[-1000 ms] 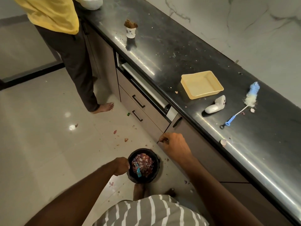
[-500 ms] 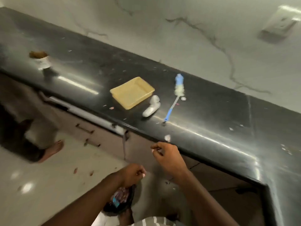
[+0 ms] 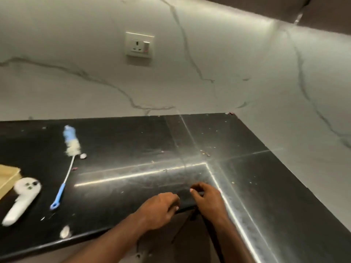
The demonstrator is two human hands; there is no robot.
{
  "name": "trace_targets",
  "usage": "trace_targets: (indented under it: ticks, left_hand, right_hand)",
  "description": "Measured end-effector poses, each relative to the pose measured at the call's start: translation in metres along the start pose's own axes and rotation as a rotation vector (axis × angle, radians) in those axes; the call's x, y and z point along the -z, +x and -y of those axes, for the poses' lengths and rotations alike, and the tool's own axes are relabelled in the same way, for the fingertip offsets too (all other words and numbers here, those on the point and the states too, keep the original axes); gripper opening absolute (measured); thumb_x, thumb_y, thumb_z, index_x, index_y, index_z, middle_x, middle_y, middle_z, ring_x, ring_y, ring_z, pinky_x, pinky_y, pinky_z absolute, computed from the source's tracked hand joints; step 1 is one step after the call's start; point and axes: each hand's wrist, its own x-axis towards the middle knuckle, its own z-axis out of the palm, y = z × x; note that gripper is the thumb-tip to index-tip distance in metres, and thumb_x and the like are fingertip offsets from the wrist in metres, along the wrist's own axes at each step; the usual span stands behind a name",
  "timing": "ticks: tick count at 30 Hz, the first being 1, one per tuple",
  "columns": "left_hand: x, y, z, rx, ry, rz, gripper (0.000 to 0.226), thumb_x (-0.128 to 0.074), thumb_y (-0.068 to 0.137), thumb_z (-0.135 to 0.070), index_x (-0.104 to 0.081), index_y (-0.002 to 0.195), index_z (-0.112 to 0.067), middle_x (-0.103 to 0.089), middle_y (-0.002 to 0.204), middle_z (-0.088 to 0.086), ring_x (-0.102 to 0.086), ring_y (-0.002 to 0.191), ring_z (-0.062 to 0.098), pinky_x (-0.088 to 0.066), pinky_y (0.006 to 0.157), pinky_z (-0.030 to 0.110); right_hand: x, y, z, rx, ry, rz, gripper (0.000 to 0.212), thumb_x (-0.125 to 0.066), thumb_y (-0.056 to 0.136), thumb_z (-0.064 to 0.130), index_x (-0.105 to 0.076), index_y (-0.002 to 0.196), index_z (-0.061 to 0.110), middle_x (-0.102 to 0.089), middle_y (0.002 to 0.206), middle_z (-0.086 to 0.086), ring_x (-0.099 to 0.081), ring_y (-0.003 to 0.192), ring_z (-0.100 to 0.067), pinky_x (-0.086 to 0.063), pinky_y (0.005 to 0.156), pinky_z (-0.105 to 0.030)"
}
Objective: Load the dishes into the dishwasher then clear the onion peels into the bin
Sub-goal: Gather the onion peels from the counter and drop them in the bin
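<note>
Yellow tray (image 3: 8,175) cut off at left edge

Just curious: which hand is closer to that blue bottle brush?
The left hand. It sits at the counter's front edge, to the right of the brush; the right hand is farther right, by the inner corner.

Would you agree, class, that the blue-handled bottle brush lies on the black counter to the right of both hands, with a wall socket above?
Not quite. The head view shows the bottle brush lying on the black counter to the left of the left hand and right hand, not to their right. The wall socket above is correct.
</note>
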Motion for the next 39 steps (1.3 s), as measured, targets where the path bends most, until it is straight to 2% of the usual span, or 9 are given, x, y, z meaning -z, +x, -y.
trace_targets:
  ticks: [5,9,13,15,19,24,33,37,39]
  left_hand:
    - [-0.016,0.059,-0.034,-0.123,0.078,0.099,0.026,-0.054,0.102,-0.037,-0.057,0.127,-0.030,-0.060,0.130,-0.008,-0.056,0.122,0.015,-0.047,0.105,0.034]
    - [-0.039,0.100,-0.073,-0.204,0.159,0.207,0.046,-0.053,0.104,-0.036,-0.048,0.148,-0.023,-0.047,0.158,-0.003,-0.043,0.144,0.017,-0.036,0.119,0.032]
    - [-0.071,0.120,-0.116,-0.172,0.404,0.508,0.082,-0.057,0.103,-0.046,-0.016,0.165,-0.012,-0.014,0.173,0.011,-0.015,0.160,0.027,-0.025,0.127,0.045]
    - [-0.079,0.125,-0.135,-0.143,0.573,0.617,0.095,-0.060,0.100,-0.052,-0.011,0.164,-0.003,-0.008,0.172,0.020,-0.010,0.160,0.036,-0.024,0.126,0.051]
    - [-0.080,0.139,-0.161,-0.203,0.743,0.667,0.082,-0.068,0.095,-0.055,-0.041,0.154,-0.005,-0.039,0.161,0.023,-0.030,0.152,0.044,-0.028,0.123,0.054]
    - [-0.088,0.142,-0.173,-0.264,0.825,0.672,0.073,-0.072,0.092,-0.051,-0.050,0.150,-0.013,-0.048,0.155,0.017,-0.039,0.146,0.046,-0.032,0.120,0.062]
    - [-0.094,0.139,-0.163,-0.343,0.884,0.645,0.058,-0.064,0.099,-0.048,-0.054,0.146,-0.014,-0.048,0.154,0.015,-0.041,0.145,0.045,-0.030,0.119,0.063]
    - [-0.107,0.143,-0.156,-0.270,0.958,0.681,0.061,-0.060,0.102,-0.045,-0.048,0.152,-0.013,-0.032,0.165,0.022,-0.023,0.151,0.054,-0.020,0.121,0.069]
    - [-0.111,0.142,-0.154,-0.281,0.974,0.677,0.062,-0.059,0.103,-0.046,-0.046,0.153,-0.013,-0.029,0.166,0.022,-0.020,0.152,0.055,-0.021,0.121,0.068]
  right_hand:
    - [0.036,0.001,-0.046,-0.142,-0.062,-0.045,0.022,-0.070,0.091,0.044,-0.075,0.109,0.033,-0.076,0.106,0.016,-0.071,0.092,-0.003,-0.058,0.086,-0.031]
    - [0.058,-0.015,-0.082,-0.264,-0.151,-0.063,0.032,-0.066,0.091,0.047,-0.073,0.119,0.032,-0.075,0.116,0.012,-0.071,0.105,-0.009,-0.056,0.091,-0.032]
    - [0.075,-0.040,-0.109,-0.382,-0.252,-0.082,0.033,-0.064,0.092,0.047,-0.072,0.120,0.031,-0.074,0.118,0.008,-0.069,0.110,-0.013,-0.052,0.088,-0.031]
    - [0.080,-0.054,-0.117,-0.448,-0.281,-0.079,0.030,-0.063,0.092,0.048,-0.073,0.114,0.030,-0.073,0.113,0.006,-0.068,0.107,-0.016,-0.051,0.083,-0.032]
    - [0.078,-0.076,-0.118,-0.533,-0.304,-0.096,0.024,-0.063,0.091,0.049,-0.068,0.094,0.026,-0.069,0.104,0.003,-0.067,0.099,-0.021,-0.053,0.077,-0.034]
    - [0.078,-0.119,-0.116,-0.642,-0.279,-0.172,0.026,-0.065,0.092,0.050,-0.057,0.084,0.027,-0.068,0.102,-0.001,-0.067,0.098,-0.025,-0.049,0.076,-0.033]
    - [0.055,-0.225,-0.099,-0.874,-0.241,-0.253,0.032,-0.063,0.096,0.048,-0.068,0.119,0.025,-0.064,0.122,-0.002,-0.063,0.113,-0.025,-0.055,0.095,-0.042]
    - [0.031,-0.276,-0.099,-0.971,-0.266,-0.259,0.043,-0.060,0.099,0.046,-0.062,0.135,0.023,-0.057,0.143,-0.002,-0.056,0.128,-0.027,-0.049,0.105,-0.040]
    - [0.020,-0.295,-0.103,-0.984,-0.266,-0.222,0.057,-0.058,0.100,0.044,-0.049,0.152,0.023,-0.041,0.162,-0.003,-0.045,0.142,-0.028,-0.041,0.115,-0.041]
